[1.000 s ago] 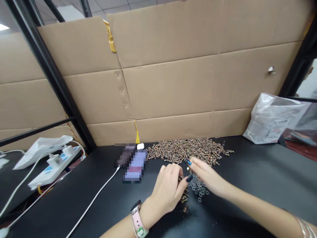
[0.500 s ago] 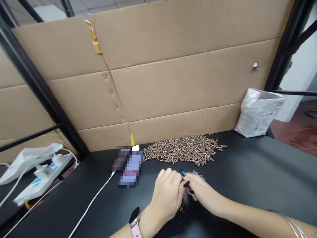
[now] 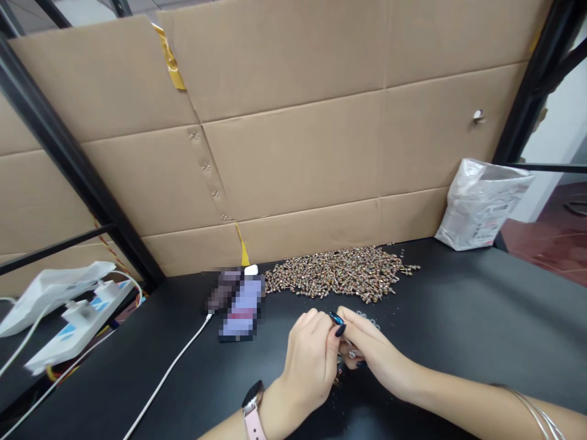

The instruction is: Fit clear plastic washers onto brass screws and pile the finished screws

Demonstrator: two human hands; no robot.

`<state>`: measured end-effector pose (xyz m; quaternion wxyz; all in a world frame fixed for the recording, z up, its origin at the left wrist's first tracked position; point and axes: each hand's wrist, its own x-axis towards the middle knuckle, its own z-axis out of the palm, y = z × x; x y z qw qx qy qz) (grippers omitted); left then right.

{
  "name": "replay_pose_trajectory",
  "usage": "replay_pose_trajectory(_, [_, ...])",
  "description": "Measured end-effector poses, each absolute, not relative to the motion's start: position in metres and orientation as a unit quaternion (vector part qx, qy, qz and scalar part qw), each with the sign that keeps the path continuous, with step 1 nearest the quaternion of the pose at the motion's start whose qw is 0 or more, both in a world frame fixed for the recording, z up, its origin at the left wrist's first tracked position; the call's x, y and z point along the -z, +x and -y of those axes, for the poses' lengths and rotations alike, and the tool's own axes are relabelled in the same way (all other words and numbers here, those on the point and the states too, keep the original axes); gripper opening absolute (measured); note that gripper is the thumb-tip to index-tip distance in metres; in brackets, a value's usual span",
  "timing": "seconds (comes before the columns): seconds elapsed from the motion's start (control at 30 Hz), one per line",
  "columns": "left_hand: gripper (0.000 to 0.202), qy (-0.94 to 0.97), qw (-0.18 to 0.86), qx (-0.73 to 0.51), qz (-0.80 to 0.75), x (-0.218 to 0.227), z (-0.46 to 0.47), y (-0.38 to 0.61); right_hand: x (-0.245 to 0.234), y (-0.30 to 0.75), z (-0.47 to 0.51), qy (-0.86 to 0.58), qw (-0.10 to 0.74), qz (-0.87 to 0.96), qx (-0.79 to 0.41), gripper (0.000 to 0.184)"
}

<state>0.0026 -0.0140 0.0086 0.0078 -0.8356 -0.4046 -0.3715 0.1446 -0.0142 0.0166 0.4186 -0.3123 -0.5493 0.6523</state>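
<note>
My left hand [image 3: 309,360] and my right hand [image 3: 373,348] meet in front of me on the black table [image 3: 463,305], fingers curled together. A small metal screw [image 3: 352,353] shows between my right fingertips. My left fingers hide whatever they may hold. A few loose brass screws [image 3: 338,380] lie under my left hand. Dark ring washers [image 3: 369,319] sit just beyond my right hand, mostly hidden by it. Farther back lies a wide heap of small brass screws [image 3: 337,273].
A blurred phone [image 3: 241,307] with a white cable [image 3: 169,366] and a white earbud case [image 3: 251,269] lie left of the heap. A white power strip [image 3: 77,324] stands far left, and a plastic bag [image 3: 479,205] leans on the cardboard wall [image 3: 293,159].
My hands have drawn closer together and now cover most of the washers. The view has swung, shifting the heap and bag left across the picture.
</note>
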Motion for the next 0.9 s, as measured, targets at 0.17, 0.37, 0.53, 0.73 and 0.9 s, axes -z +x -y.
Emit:
replay_pose_trajectory(0.17, [0.029, -0.825, 0.019, 0.322, 0.464, -0.017, 0.007, -0.005, -0.027, 0.168, -0.005, -0.346, 0.341, 0.797, -0.359, 0.025])
replay_pose_trajectory(0.37, [0.024, -0.823, 0.037, 0.183, 0.536, -0.021, -0.005, -0.013, -0.035, 0.201, -0.033, -0.371, 0.199, 0.898, -0.127, 0.006])
replay_pose_trajectory(0.53, [0.027, -0.812, 0.048, 0.150, 0.561, -0.019, -0.008, -0.013, -0.032, 0.223, -0.064, -0.499, 0.180, 0.848, 0.017, 0.026])
replay_pose_trajectory(0.73, [0.033, -0.811, 0.045, 0.167, 0.559, -0.020, -0.005, -0.013, -0.012, 0.221, -0.088, -0.530, 0.114, 0.832, 0.113, 0.027])
replay_pose_trajectory(0.9, [0.032, -0.812, 0.037, 0.188, 0.551, -0.020, -0.006, -0.014, -0.013, 0.220, -0.089, -0.523, 0.123, 0.835, 0.119, 0.024])
